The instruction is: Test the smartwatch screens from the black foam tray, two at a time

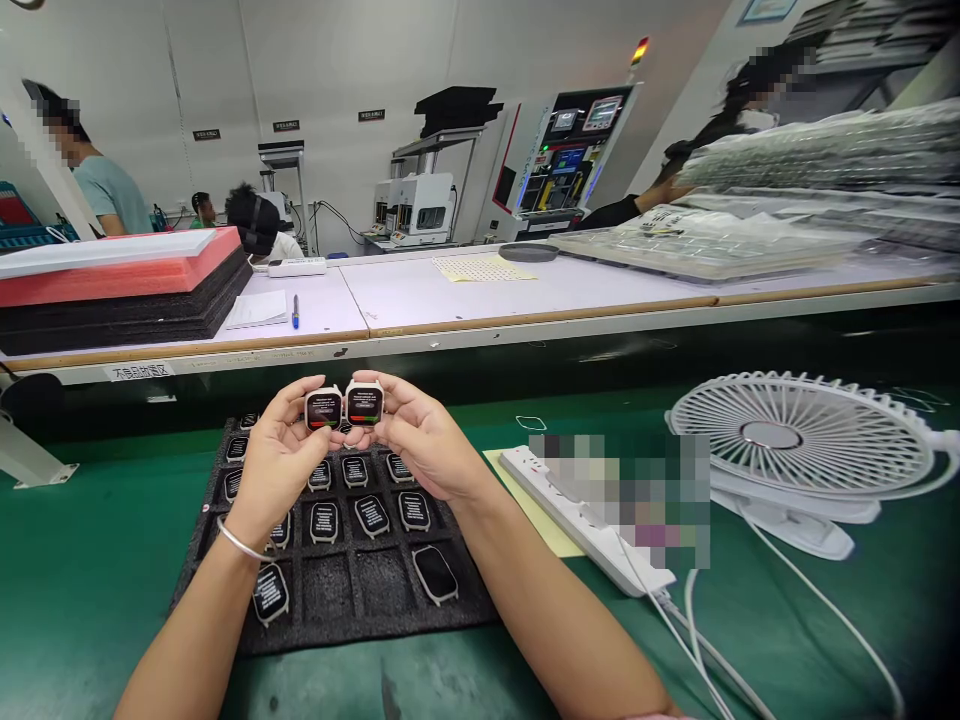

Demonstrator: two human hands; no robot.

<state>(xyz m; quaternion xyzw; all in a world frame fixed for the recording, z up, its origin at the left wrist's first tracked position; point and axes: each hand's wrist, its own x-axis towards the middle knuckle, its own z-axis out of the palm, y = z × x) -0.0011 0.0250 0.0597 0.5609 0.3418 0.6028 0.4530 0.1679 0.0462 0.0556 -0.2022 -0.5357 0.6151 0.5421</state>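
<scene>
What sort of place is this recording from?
Probably an electronics assembly workshop: smartwatches sit in a black foam tray on a green bench mat, with an instrument cabinet behind.

One head-worn view looks forward and down, close over the left hand (pixel 281 460) and right hand (pixel 424 440) above the green-topped table (pixel 90 560), facing a far table (pixel 570 295).

Smartwatches (pixel 435 574) sit in the pockets of the foam tray (pixel 352 628); a power strip (pixel 525 468) lies just right of the tray, with a desk fan (pixel 799 435) beyond it.
</scene>
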